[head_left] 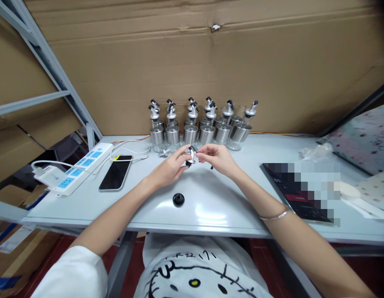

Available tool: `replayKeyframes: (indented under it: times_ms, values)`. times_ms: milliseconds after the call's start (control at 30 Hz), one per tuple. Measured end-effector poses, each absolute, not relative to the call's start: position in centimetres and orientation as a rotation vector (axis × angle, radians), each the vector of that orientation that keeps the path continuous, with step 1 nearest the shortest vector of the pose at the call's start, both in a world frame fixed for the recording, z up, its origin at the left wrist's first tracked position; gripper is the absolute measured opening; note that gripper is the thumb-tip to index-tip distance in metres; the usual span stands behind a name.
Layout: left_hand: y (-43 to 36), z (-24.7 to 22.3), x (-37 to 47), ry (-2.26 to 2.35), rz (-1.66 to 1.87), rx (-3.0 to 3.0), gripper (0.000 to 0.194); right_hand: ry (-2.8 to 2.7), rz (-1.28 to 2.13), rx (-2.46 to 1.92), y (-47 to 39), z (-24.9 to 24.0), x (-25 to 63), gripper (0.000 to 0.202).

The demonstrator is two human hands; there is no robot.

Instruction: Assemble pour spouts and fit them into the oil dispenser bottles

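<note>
My left hand (173, 167) is closed round a silver bottle pour spout (192, 155) with a black flip cap and a black ribbed stopper at its base. Beside the spout, the thumb and forefinger of my right hand (218, 159) are pinched together near its tip. What they hold, if anything, is too small to make out. A small black piece (212, 167) shows just under my right hand. Nearer to me, a round black stopper (178, 200) lies on the table. Behind my hands stand several glass bottles (190, 134) with steel sleeves and matching spouts.
At the left are a white power strip (83, 169) with a plugged-in charger and cable, and a phone (116, 173). A tablet (291, 192), partly blurred out, lies at the right near a crumpled plastic bag (316, 152). A cardboard wall (192, 62) rises behind the table.
</note>
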State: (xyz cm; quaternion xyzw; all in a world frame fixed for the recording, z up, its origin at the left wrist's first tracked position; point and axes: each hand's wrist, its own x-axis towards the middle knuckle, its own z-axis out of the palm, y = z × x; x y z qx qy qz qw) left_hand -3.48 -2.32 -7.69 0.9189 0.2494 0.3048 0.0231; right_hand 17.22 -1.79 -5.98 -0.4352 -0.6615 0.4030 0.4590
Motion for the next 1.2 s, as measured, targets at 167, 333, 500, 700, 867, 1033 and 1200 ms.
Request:
replayKeyframes:
  times_ms: [167,333,500,700,867,1033,1200]
  values:
    - [-2.56,-7.60,-3.35,0.764,0.954,2.834,0.024,-1.659,0.940,-1.088,-1.95,-5.98,17.17,0.024]
    - [-2.66,-7.54,-3.36,0.779,0.957,2.823,0.024,-1.656,0.893,-1.081,-2.03,-5.92,17.15,0.023]
    - [-2.66,-7.53,-3.39,0.760,0.968,2.849,0.024,-1.671,0.911,-1.054,-2.19,-5.81,17.11,0.024]
    - [-2.59,-7.57,-3.46,0.786,0.960,2.860,0.024,-1.693,0.996,-1.015,-2.06,-5.75,17.31,0.031]
    - [-2.67,-7.58,-3.42,0.787,0.950,2.866,0.025,-1.704,1.056,-1.015,-1.95,-5.82,17.33,0.034]
    - [-2.98,-7.35,-3.22,0.781,0.914,2.845,0.025,-1.676,1.136,-0.980,-2.19,-5.87,16.84,0.036]
    - [-3.09,-7.15,-3.21,0.721,1.008,2.838,0.024,-1.418,1.544,-0.901,-1.97,-6.22,17.43,0.032]
